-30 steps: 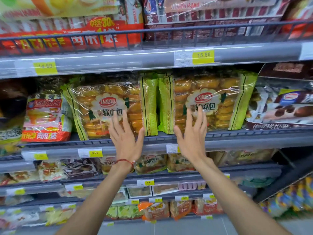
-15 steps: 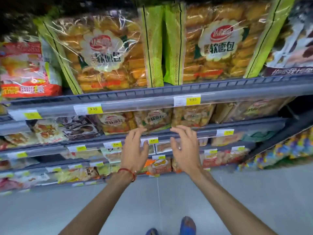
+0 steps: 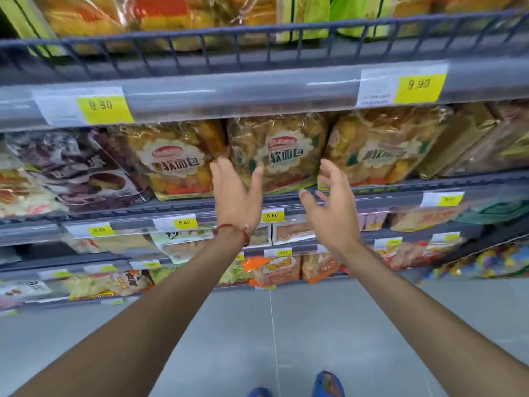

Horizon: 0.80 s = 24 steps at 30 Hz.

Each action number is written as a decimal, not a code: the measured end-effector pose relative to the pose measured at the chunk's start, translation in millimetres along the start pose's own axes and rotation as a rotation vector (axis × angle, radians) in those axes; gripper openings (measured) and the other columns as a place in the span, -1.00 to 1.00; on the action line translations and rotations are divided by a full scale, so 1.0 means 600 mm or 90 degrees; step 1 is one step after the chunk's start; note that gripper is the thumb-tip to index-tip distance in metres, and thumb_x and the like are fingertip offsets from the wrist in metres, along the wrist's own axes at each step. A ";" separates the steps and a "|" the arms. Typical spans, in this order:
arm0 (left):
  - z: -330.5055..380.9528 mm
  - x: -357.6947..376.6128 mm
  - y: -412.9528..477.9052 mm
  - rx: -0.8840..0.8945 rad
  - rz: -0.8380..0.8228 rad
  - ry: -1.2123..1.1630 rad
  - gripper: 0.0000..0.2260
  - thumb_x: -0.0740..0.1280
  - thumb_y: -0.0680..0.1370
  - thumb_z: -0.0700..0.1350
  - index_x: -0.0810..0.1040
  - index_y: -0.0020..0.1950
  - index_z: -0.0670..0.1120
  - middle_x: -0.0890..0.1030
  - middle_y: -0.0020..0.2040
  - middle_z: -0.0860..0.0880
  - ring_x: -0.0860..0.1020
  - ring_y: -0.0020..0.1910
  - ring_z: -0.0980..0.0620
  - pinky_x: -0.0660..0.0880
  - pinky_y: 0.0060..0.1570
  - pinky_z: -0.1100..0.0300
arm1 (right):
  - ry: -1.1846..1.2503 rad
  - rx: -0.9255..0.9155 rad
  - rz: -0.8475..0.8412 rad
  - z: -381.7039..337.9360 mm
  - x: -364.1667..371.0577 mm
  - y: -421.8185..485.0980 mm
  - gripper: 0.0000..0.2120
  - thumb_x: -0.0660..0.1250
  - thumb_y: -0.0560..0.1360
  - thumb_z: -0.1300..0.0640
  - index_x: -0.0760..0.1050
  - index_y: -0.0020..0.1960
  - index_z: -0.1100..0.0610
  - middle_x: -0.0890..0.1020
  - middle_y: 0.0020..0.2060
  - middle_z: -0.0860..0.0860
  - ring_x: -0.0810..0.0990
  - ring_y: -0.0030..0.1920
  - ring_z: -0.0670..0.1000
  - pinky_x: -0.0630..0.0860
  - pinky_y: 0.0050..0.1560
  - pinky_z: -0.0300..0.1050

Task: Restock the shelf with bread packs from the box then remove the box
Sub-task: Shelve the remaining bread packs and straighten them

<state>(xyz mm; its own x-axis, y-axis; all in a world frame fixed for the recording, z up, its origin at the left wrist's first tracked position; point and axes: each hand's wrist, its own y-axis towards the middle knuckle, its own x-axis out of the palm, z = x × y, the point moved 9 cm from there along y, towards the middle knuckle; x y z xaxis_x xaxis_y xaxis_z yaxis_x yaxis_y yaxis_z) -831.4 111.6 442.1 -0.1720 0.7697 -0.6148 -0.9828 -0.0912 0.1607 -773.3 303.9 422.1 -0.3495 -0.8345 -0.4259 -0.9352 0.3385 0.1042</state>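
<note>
Grey wire-fronted shelf (image 3: 257, 202) is stocked with three bread packs (image 3: 279, 156) stood side by side, each tilted back. Left of the bread packs, dark cake bags (image 3: 77, 170) are laid on the same shelf; right of them, a gold pack (image 3: 458, 141) is leaned. Above the bread packs, an upper shelf (image 3: 229, 90) with yellow price tags (image 3: 104, 106) is loaded with green-edged packs (image 3: 309, 15). Below them, lower shelves (image 3: 114, 262) are filled with smaller packs, details blurred. Grey tiled floor (image 3: 257, 339) is seen beneath.

Yellow price tags (image 3: 104, 105) reading 9.90 on upper shelf rail (image 3: 257, 94), bread packs (image 3: 279, 156) marked 软面包, lower tags (image 3: 272, 215) 6.80
</note>
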 end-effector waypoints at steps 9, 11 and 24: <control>-0.017 0.004 0.041 0.044 0.150 0.017 -0.52 0.25 0.63 -0.02 0.20 0.49 -0.09 0.33 0.42 -0.09 0.34 0.37 -0.08 0.23 0.10 0.31 | -0.017 -0.008 0.024 0.018 0.034 0.044 -0.32 0.36 0.59 0.11 0.10 0.60 0.08 0.30 0.42 -0.12 0.31 0.50 -0.01 0.38 0.47 0.12; -0.019 0.000 0.046 0.036 0.159 0.011 -0.56 0.27 0.62 -0.04 0.24 0.46 -0.08 0.37 0.38 -0.07 0.38 0.35 -0.08 0.26 0.05 0.28 | -0.027 -0.008 0.021 0.018 0.040 0.044 -0.28 0.35 0.58 0.10 0.06 0.63 0.03 0.30 0.51 -0.08 0.29 0.53 0.00 0.35 0.50 0.13; -0.030 -0.008 0.057 0.043 0.156 -0.003 -0.65 0.21 0.64 -0.19 0.29 0.42 -0.10 0.42 0.32 -0.11 0.44 0.21 -0.08 0.17 -0.10 0.42 | -0.046 0.002 0.040 0.012 0.044 0.050 -0.25 0.38 0.58 0.16 0.05 0.64 0.05 0.33 0.44 -0.04 0.32 0.49 -0.01 0.34 0.51 0.05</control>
<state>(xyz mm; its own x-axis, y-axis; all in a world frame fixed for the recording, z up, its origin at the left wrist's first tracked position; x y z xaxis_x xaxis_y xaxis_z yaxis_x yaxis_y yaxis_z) -865.3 93.4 436.6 -0.4044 0.7331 -0.5468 -0.9048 -0.2331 0.3565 -810.3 295.1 407.2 -0.4018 -0.7787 -0.4819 -0.9117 0.3898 0.1302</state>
